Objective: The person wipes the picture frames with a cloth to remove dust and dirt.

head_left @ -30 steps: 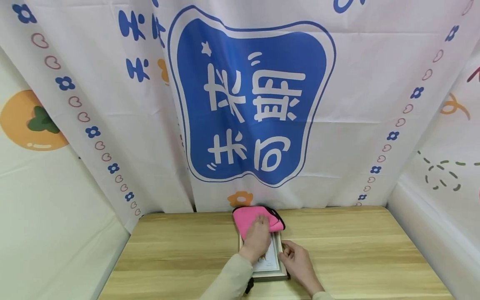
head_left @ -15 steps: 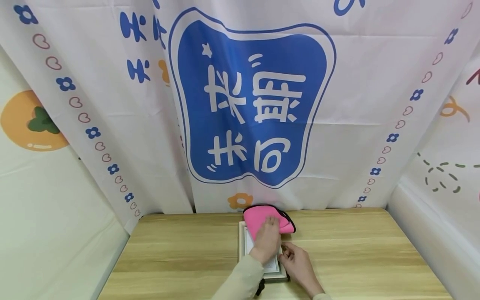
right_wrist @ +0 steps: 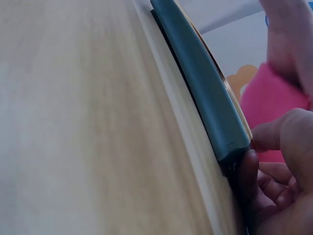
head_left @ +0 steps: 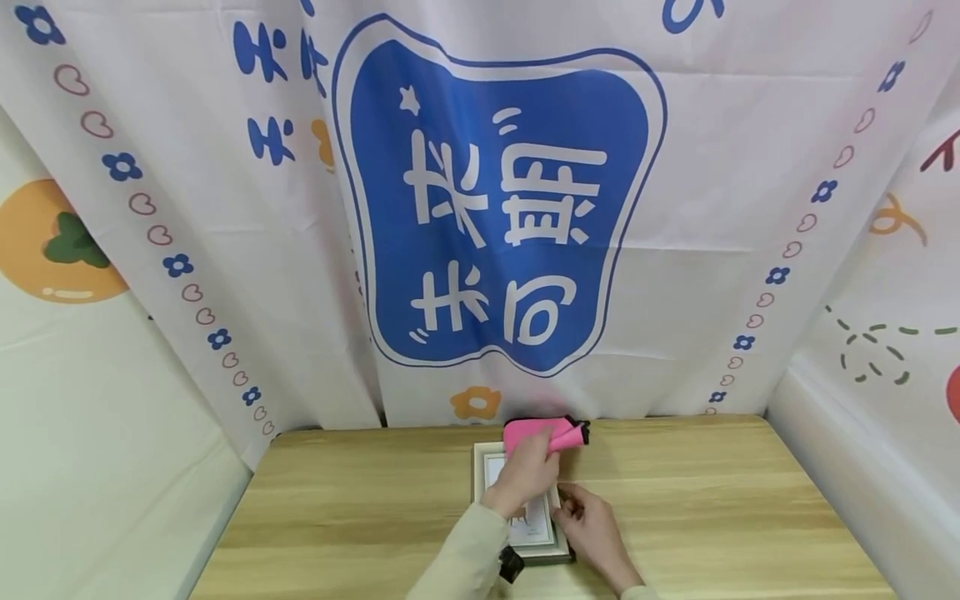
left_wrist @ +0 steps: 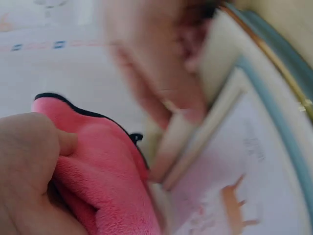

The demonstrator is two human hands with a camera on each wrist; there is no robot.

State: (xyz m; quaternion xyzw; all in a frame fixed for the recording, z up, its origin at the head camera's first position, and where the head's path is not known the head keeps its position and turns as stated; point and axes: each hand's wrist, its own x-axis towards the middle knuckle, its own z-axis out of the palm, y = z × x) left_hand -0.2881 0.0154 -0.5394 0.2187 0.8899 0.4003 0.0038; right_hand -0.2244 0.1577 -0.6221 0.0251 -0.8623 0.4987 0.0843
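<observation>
A plush pink cloth [head_left: 525, 431] with black edging is gripped in my left hand [head_left: 528, 477]. The cloth [left_wrist: 107, 161] bunches under the fingers over the far end of a picture frame. That picture frame [head_left: 478, 479] lies on the table, pale-bordered, with an animal drawing partly hidden by my left hand and sleeve. My right hand [head_left: 592, 525] pinches the frame's right side. In the right wrist view, the thumb and fingers of the right hand [right_wrist: 288, 166] hold a corner of the frame's teal outer edge [right_wrist: 205, 83].
The wood-grain table [head_left: 360, 500] extends to both sides of the frame. A white printed curtain [head_left: 420, 392] hangs along its back edge, close behind the cloth. A black item [head_left: 512, 564] shows by the left sleeve.
My left hand and the cloth have moved right, then a little back left, and the cloth's right part is now folded over. The right hand keeps its grip on the frame.
</observation>
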